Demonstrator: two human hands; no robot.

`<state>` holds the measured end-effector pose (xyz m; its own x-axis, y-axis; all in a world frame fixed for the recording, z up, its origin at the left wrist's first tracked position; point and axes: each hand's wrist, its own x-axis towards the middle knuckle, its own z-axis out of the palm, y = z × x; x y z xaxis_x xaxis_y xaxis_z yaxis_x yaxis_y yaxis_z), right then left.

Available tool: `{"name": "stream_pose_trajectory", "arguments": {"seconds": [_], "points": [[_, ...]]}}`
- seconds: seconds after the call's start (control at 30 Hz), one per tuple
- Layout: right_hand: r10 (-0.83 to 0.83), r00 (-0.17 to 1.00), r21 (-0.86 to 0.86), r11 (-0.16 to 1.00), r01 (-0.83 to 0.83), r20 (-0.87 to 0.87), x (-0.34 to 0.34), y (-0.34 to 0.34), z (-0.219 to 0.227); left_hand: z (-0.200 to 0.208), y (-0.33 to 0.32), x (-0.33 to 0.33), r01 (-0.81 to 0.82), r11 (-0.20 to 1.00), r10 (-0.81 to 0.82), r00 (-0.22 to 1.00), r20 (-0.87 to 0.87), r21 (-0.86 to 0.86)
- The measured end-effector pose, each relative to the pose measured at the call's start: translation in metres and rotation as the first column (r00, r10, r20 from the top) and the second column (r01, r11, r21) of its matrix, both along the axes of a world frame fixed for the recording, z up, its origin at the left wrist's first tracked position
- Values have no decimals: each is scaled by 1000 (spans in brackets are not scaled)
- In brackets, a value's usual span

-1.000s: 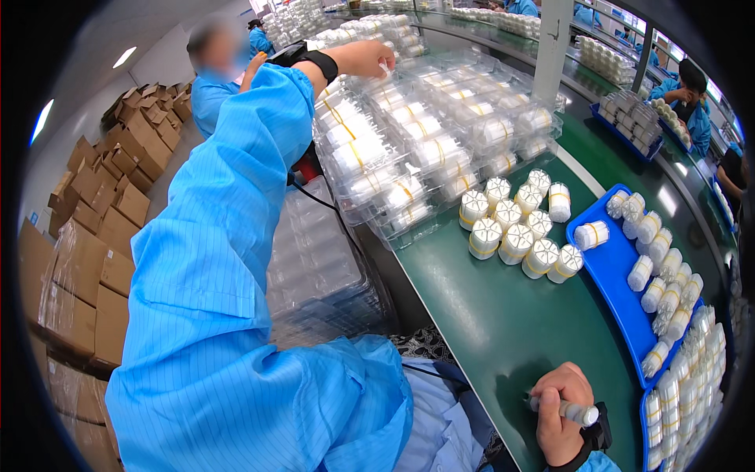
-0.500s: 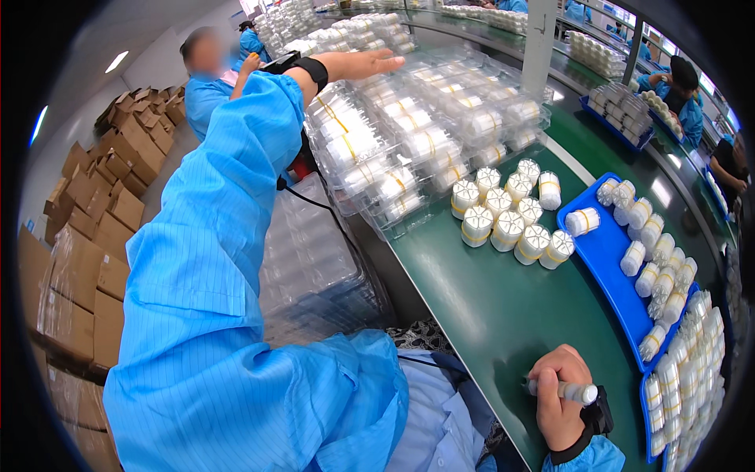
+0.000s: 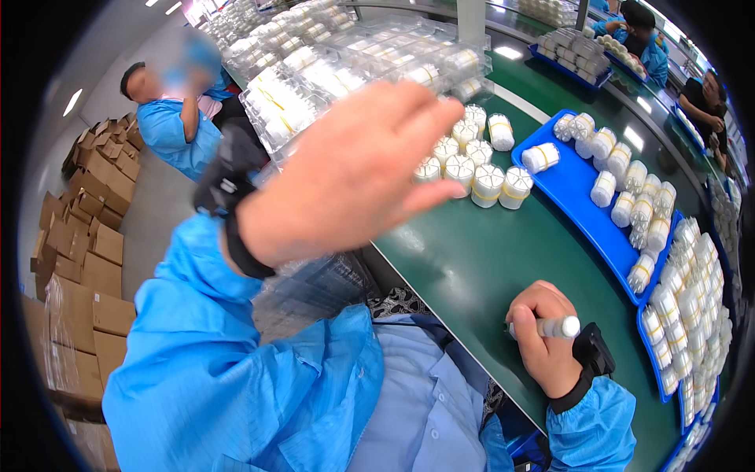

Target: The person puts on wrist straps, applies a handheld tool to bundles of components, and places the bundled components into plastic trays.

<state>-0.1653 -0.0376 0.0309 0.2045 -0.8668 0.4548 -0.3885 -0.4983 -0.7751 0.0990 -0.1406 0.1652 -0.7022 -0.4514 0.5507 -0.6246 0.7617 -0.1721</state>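
Observation:
My left hand (image 3: 354,169) is raised in the middle of the view, fingers stretched out and thumb apart, holding nothing. It partly hides a group of white round bundles (image 3: 488,186) with yellow bands, standing on the green table (image 3: 440,259). Above the table's near part, my right hand (image 3: 544,334) is closed around a short white-and-grey tube (image 3: 560,327), like a thick marker pen. One end of the tube sticks out to the right of the thumb. Whether its other end touches the table, I cannot tell.
Clear plastic trays (image 3: 338,67) full of banded bundles are stacked at the far left of the table. Blue trays (image 3: 586,228) with more bundles line the right side. Cardboard boxes (image 3: 102,271) are piled on the left. A person (image 3: 181,130) in blue is beyond my left arm.
My left hand has come back from above the clear trays toward me. My right hand keeps its hold on the tube. The whole view has shifted slightly.

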Motion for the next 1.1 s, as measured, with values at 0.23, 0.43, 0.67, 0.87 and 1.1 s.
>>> {"name": "stream_pose_trajectory", "arguments": {"seconds": [0.23,0.43,0.67,0.87,1.1], "points": [[24,1000,3,1000,-24,8,0,-1,-2,-96,-38,-39,-109,992,108,994,24,58],[-17,1000,66,998,16,6,-2,3,-3,-110,-50,-44,-166,986,165,983,84,13],[6,1000,17,1000,-6,6,0,-2,-4,-131,-43,-40,-224,968,222,974,-36,-113],[4,1000,21,1000,-4,12,0,-1,-3,-137,-48,-35,-129,990,122,986,-113,-59],[35,796,219,953,-209,604,1,13,52,-147,-54,-29,-66,994,48,979,-198,-85]]}}
